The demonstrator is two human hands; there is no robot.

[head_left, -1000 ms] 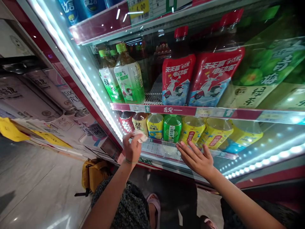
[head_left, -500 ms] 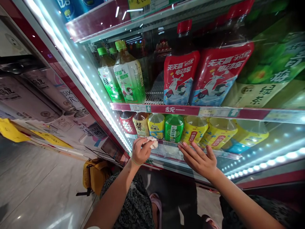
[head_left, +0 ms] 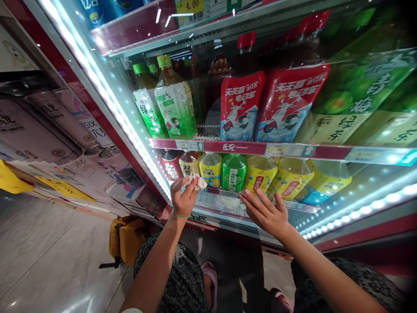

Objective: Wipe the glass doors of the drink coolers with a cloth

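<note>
Pinched in my left hand (head_left: 183,199) is a crumpled whitish cloth or tissue (head_left: 196,181), held against or close to the glass door (head_left: 208,221) of a lit drinks cooler. My right hand (head_left: 267,213) is open, its fingers stretched out and laid on or very near the glass. Behind the cloth, on the bottom shelf, stand a lemon drink bottle (head_left: 210,170) with a yellow and blue label and a bottle with a cream label (head_left: 189,164). A green bottle (head_left: 233,173) and a yellow-labelled bottle (head_left: 260,174) are nearest my right fingertips.
Green tea bottles (head_left: 177,104) and red-labelled bottles (head_left: 243,106) fill the middle shelf (head_left: 228,147). At left are stacked pale cartons (head_left: 39,126). A yellow-brown backpack (head_left: 127,239) rests on the floor. A bright light strip (head_left: 107,93) lines the cooler's left side.
My left hand has moved up and a little left across the glass with the cloth. My right hand stays spread, slightly further left in view. The view has shifted a little.
</note>
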